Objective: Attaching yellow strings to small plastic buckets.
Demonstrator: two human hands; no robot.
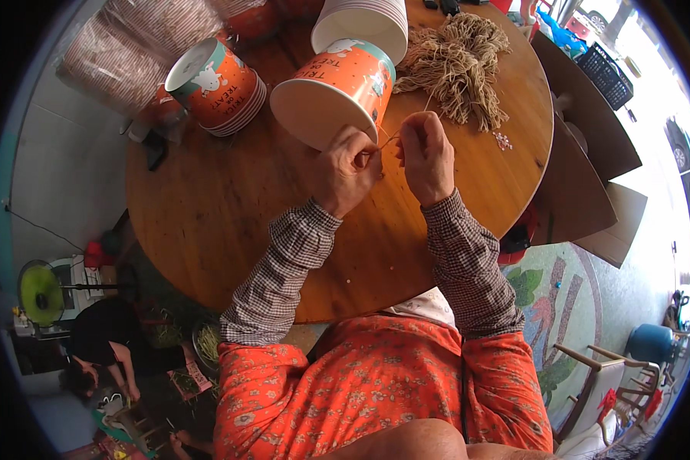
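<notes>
An orange paper bucket (333,93) with a teal rim band and white figures lies tilted on the round wooden table, its white open mouth toward me. Just in front of its lower edge, my left hand (346,172) is closed in a pinch on a thin tan string (389,141). My right hand (428,157), also closed, pinches the string a short way to the right. Whether the string passes through the bucket is hidden behind my fingers. Beyond my right hand lies a loose bundle of tan strings (460,65). Small whitish pieces (503,141) sit beside the bundle.
A stack of similar buckets (221,96) stands at left; white nested buckets (364,23) are behind. Plastic-wrapped stacks (111,65) crowd the far left. Cardboard boxes (583,172) stand right of the table (207,222). Another person (115,337) bends low at left near a green fan (41,294).
</notes>
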